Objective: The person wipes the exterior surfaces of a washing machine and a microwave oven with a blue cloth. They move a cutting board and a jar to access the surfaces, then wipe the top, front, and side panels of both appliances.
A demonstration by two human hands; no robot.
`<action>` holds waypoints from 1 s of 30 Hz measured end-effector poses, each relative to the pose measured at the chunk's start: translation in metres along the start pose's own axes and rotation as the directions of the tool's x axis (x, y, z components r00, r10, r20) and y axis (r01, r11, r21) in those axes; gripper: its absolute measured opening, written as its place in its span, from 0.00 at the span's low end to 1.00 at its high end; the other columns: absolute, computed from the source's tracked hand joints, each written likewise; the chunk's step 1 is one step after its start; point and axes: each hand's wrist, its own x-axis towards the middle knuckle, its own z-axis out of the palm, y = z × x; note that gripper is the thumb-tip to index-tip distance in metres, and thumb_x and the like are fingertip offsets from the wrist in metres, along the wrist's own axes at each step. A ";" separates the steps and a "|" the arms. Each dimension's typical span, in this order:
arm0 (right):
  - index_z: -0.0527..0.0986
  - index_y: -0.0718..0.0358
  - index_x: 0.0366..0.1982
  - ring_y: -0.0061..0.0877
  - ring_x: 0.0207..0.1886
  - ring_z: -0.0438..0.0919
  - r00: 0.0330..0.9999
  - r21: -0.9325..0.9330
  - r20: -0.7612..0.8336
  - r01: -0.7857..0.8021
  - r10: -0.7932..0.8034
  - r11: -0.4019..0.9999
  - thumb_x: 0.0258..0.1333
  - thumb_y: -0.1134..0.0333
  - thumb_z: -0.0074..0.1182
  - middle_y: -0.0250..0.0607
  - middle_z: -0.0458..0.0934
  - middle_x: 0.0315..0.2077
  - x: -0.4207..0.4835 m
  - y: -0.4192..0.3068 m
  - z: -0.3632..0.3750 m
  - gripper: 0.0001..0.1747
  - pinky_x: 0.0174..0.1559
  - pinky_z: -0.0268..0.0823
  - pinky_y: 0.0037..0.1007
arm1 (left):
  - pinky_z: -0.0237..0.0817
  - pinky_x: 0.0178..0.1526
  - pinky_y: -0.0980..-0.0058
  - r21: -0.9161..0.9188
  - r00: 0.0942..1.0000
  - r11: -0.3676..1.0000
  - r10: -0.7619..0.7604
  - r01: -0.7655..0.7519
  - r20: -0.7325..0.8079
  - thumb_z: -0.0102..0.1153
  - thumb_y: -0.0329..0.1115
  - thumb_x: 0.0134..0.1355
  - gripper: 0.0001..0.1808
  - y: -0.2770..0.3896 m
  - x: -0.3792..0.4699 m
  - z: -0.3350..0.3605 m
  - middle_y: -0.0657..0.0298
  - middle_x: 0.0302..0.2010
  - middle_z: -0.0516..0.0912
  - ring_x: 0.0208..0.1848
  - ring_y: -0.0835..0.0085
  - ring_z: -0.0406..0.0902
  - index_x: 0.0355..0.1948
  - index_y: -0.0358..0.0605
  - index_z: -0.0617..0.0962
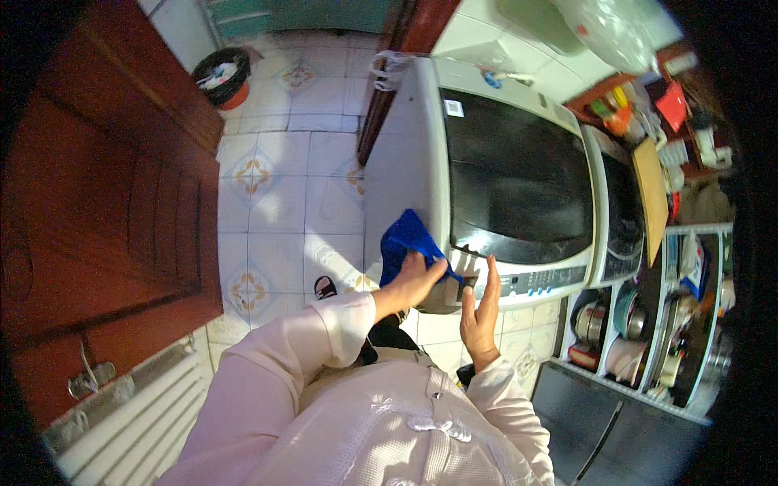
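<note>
My left hand (413, 282) grips a blue cloth (404, 240) at the front left corner of a white washing machine (434, 200). The cloth hangs over the machine's side, and a narrow end of it stretches towards my right hand (481, 313). That hand is spread with the fingers apart, beside the control panel (535, 284) with its blue buttons. Its fingertips are close to the front edge of the dark glass lid (516, 182), which is down. Whether my right fingertips touch the panel or the lid, I cannot tell.
A narrower black-topped appliance (621, 212) and a wooden board (650, 200) stand to the right. Beyond are a shelf rack with pots (653, 304) and a dark cabinet or appliance (608, 413). Left are a reddish wooden door (109, 182), a lined waste bin (234, 100) and a white radiator (140, 419).
</note>
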 end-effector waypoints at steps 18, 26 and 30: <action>0.55 0.56 0.67 0.47 0.48 0.74 0.965 0.339 0.252 -0.162 0.076 0.927 0.60 0.64 0.49 0.51 0.71 0.53 -0.089 0.049 -0.039 0.35 0.49 0.69 0.39 | 0.55 0.64 0.70 0.014 0.945 0.989 0.146 -0.149 -0.294 0.42 0.39 0.69 0.26 0.016 -0.067 0.048 0.46 0.65 0.65 0.61 0.59 0.66 0.62 0.31 0.64; 0.58 0.57 0.66 0.45 0.51 0.74 0.957 0.489 0.232 -0.271 0.176 0.829 0.63 0.61 0.46 0.51 0.70 0.55 -0.145 0.118 -0.088 0.31 0.51 0.68 0.40 | 0.65 0.58 0.67 -0.756 0.886 0.654 0.370 -0.034 0.280 0.42 0.38 0.68 0.18 0.079 -0.105 0.125 0.63 0.51 0.78 0.52 0.69 0.76 0.56 0.46 0.70; 0.54 0.63 0.67 0.44 0.58 0.71 0.879 0.575 0.145 -0.448 0.454 0.685 0.65 0.53 0.46 0.58 0.69 0.57 -0.176 0.158 -0.110 0.36 0.58 0.64 0.35 | 0.67 0.55 0.68 -0.712 0.970 0.698 0.122 0.068 0.212 0.46 0.44 0.65 0.17 0.107 -0.104 0.170 0.62 0.46 0.81 0.49 0.68 0.77 0.49 0.47 0.75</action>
